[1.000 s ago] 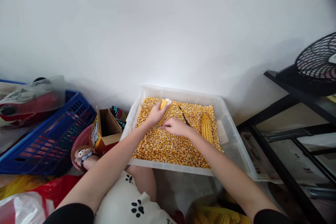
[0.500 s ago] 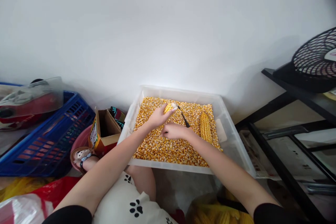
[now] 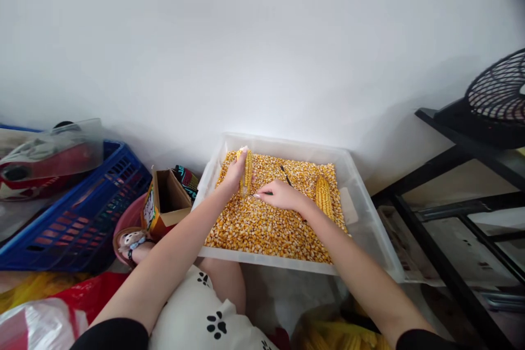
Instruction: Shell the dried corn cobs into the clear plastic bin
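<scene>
In the head view my left hand (image 3: 235, 171) is wrapped round an ear of corn (image 3: 248, 172), which it holds nearly upright. My right hand (image 3: 279, 196) is closed on a thin dark tool (image 3: 267, 193), its tip by the cob's lower end; its exact kind is too small to make out. Beneath both hands, loose corn kernels (image 3: 262, 229) cover the floor of a translucent plastic bin (image 3: 369, 229). Another ear of corn (image 3: 324, 195) lies on the kernels at the right. Between it and the hands rests a slim black tool (image 3: 286, 175).
To the left stand a blue plastic crate (image 3: 82, 213) and an open cardboard box (image 3: 166, 202) in a pink tub (image 3: 127, 219). A black metal frame (image 3: 435, 251) with a fan (image 3: 500, 87) is at the right. Corn ears in a bag (image 3: 340, 333) sit below the bin.
My left hand has moved left and turned the ear of corn upright. My right hand has risen slightly, bringing the thin dark tool to the cob's lower end.
</scene>
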### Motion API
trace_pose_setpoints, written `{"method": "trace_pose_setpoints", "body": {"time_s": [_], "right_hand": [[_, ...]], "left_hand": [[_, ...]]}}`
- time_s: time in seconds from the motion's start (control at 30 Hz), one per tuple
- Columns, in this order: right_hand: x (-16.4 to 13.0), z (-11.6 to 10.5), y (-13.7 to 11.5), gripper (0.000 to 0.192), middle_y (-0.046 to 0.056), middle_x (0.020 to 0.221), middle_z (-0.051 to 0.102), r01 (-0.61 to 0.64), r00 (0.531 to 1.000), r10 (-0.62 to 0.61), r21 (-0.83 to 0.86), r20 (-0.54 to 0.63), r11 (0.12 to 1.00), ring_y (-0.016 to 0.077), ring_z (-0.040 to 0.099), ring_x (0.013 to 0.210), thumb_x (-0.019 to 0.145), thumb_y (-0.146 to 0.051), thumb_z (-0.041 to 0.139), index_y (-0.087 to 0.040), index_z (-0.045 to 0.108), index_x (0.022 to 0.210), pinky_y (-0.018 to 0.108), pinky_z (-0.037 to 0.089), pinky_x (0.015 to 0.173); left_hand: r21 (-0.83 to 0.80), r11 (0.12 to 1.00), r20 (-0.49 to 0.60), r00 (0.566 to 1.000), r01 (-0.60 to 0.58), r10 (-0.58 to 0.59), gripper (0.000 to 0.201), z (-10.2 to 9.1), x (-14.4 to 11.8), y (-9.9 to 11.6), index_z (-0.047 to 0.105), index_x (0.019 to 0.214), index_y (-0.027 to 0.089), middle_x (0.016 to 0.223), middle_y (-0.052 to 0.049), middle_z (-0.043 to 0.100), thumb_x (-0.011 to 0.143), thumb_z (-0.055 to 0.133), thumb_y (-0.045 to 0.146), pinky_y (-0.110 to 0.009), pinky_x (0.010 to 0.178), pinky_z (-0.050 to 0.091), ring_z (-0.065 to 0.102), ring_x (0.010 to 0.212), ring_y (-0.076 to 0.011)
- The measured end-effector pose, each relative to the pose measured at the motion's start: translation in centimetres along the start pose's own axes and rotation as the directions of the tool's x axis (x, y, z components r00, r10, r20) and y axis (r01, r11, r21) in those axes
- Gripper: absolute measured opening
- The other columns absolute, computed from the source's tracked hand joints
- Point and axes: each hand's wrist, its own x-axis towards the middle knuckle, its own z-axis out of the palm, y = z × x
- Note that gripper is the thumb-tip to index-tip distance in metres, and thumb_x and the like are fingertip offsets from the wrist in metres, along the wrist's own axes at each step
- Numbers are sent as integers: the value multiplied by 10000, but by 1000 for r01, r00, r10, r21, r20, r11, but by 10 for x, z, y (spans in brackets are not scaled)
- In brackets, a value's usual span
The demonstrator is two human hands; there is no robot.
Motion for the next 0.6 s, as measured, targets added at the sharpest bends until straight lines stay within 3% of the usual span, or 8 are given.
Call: {"method": "trace_pose_setpoints", "body": {"time_s": [0.1,0.23,0.47,0.6], "right_hand": [[0,1,-2,291,-7,572,541,17,1000,-17,1,-25,1000,92,420,544,821,-318,447,-146,631,675,213,250,547],[0,3,-4,309,-14,555,513,32,997,-33,-14,-76,999,89,408,539,832,-324,428,-150,606,648,208,246,542],[3,10,1,311,-15,551,498,17,997,-17,6,-81,1000,91,401,542,825,-337,430,-147,599,645,210,236,542],[6,14,5,307,-39,493,440,16,1000,-17,30,12,999,74,348,487,802,-321,446,-141,554,577,211,225,518]], "left_hand": [[-87,991,39,994,106,-103,658,-3,1,1,557,859,166,523,-46,540,697,280,741,-309,484,455,547,495,-168],[-131,981,54,990,140,-134,693,-5,3,0,567,853,164,516,-44,535,681,261,761,-317,508,467,561,512,-175],[-115,986,43,993,118,-114,636,-4,4,-2,563,834,170,517,-37,529,703,292,730,-306,503,455,551,515,-167],[-9,1000,48,999,24,-24,539,3,-3,1,543,796,165,587,-31,539,707,391,675,-291,498,430,524,522,-151]]}}
